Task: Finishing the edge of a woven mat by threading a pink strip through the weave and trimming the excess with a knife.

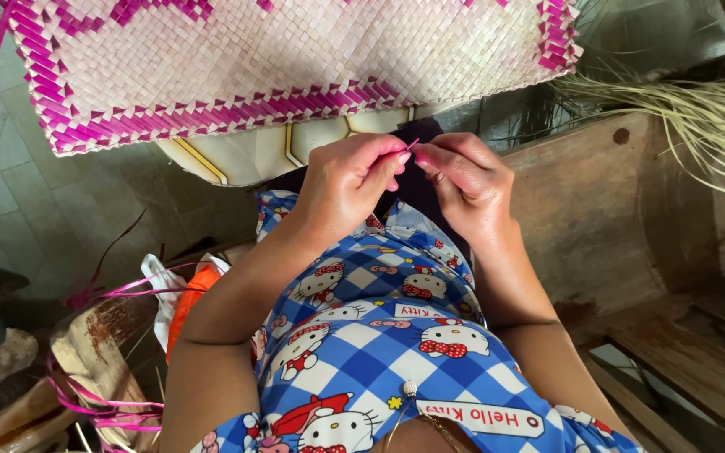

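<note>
My left hand (350, 180) and my right hand (463, 180) meet fingertip to fingertip over my lap, both pinching a thin pink strip (411, 145) between thumb and forefinger. Just beyond them lies a woven mat (279, 59) of pale straw with a magenta zigzag border, its near edge resting on a rounded white object (253, 155) with yellow stripes. The strip's lower part is hidden by my fingers.
A wooden bench (597, 210) runs along my right side. Loose pale straw fibres (698, 117) spread at the upper right. At lower left lie pink strips (94, 403), an orange and white bag (182, 294) and wood pieces on a tiled floor (10, 193).
</note>
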